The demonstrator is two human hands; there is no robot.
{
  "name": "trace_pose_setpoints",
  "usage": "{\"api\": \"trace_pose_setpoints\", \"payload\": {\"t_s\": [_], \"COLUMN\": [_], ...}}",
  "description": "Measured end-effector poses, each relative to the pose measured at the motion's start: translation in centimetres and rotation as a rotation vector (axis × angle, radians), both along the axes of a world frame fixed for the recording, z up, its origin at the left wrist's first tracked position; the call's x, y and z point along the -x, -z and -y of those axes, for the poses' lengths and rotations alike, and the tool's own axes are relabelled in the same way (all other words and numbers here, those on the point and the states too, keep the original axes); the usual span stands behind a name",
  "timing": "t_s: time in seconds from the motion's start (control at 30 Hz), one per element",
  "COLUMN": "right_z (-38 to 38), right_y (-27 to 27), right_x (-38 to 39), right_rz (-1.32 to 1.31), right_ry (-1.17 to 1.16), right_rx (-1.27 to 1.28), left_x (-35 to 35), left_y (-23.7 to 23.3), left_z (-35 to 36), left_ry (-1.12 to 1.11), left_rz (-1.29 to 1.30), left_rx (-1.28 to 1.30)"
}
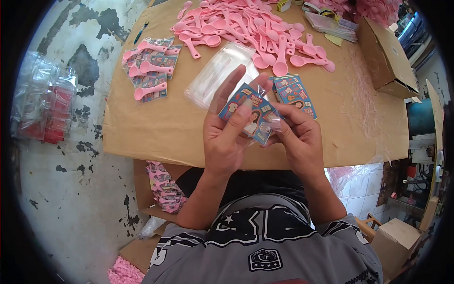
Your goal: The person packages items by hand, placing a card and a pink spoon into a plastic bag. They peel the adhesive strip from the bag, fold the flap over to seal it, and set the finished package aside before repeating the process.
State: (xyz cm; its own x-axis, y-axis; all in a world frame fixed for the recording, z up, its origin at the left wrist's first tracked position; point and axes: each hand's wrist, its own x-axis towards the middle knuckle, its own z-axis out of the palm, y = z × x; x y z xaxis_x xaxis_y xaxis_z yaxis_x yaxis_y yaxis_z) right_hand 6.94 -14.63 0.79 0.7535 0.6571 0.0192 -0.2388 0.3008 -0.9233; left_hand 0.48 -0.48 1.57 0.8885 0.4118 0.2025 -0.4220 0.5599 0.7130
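Observation:
Both hands hold a blue printed card point(253, 116) in a clear plastic bag, tilted above the near half of the table. My left hand point(226, 130) lies along its left side, thumb on the printed face and fingers reaching up behind. My right hand point(298, 137) pinches the bag at the card's right edge. Just beyond lies a stack of clear plastic bags point(215, 75), partly covered by my left fingers. To the right is a stack of similar blue cards point(295, 92). Packed pink spoons with cards point(152, 68) lie at the left.
A heap of pink spoons point(236, 23) covers the table's far side. A cardboard box point(385, 59) and tape rolls point(310, 7) stand at the right, a pen point(141, 32) at the far left. Below the left edge, a box holds packed pink items point(165, 187). Plastic packs point(45, 99) sit left.

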Motion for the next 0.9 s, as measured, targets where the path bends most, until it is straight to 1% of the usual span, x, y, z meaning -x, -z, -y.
{"api": "trace_pose_setpoints", "payload": {"t_s": [0.03,0.07,0.17,0.2,0.27,0.37,0.43,0.57,0.73,0.77,0.83,0.87,0.9], "right_z": [-0.1,0.0,0.5,0.7,1.0,0.6,0.4,-0.3,-0.4,-0.4,-1.0,-1.1,-1.1], "right_y": [-0.3,-0.5,-0.8,-0.7,-0.3,-0.4,-0.4,-0.2,0.3,0.5,1.3,1.5,1.4], "right_x": [0.3,0.5,0.7,0.6,0.4,0.5,0.7,1.1,1.6,1.6,1.6,1.5,1.5], "right_rz": [-0.020,-0.040,-0.035,-0.031,-0.025,0.019,0.017,-0.015,-0.042,-0.053,-0.006,0.017,0.041], "right_ry": [0.005,0.011,-0.001,-0.011,-0.036,0.032,0.040,0.092,0.092,0.085,0.142,0.172,0.164], "right_rx": [0.005,0.010,0.036,0.057,0.097,0.128,0.088,0.008,0.008,0.015,-0.008,-0.019,-0.001], "left_x": [-0.1,-0.2,-0.4,-0.5,-0.4,-0.1,0.0,-0.2,-0.8,-0.9,-1.1,-1.1,-1.2], "left_y": [0.0,-0.2,0.2,0.3,0.3,0.4,0.3,-0.1,0.2,0.5,1.0,0.8,0.9], "left_z": [-0.1,-0.1,-0.4,-0.5,-0.8,-0.9,-0.4,0.3,1.0,1.1,1.6,2.0,1.9], "left_ry": [0.001,-0.032,-0.027,-0.011,-0.034,-0.041,-0.027,-0.001,0.036,0.045,0.066,0.025,0.040], "left_rz": [0.029,0.002,0.037,0.077,0.068,0.080,0.094,0.183,0.245,0.240,0.229,0.153,0.183], "left_rx": [0.045,0.023,0.077,0.161,0.126,0.077,0.075,0.177,0.230,0.230,0.229,0.214,0.249]}}
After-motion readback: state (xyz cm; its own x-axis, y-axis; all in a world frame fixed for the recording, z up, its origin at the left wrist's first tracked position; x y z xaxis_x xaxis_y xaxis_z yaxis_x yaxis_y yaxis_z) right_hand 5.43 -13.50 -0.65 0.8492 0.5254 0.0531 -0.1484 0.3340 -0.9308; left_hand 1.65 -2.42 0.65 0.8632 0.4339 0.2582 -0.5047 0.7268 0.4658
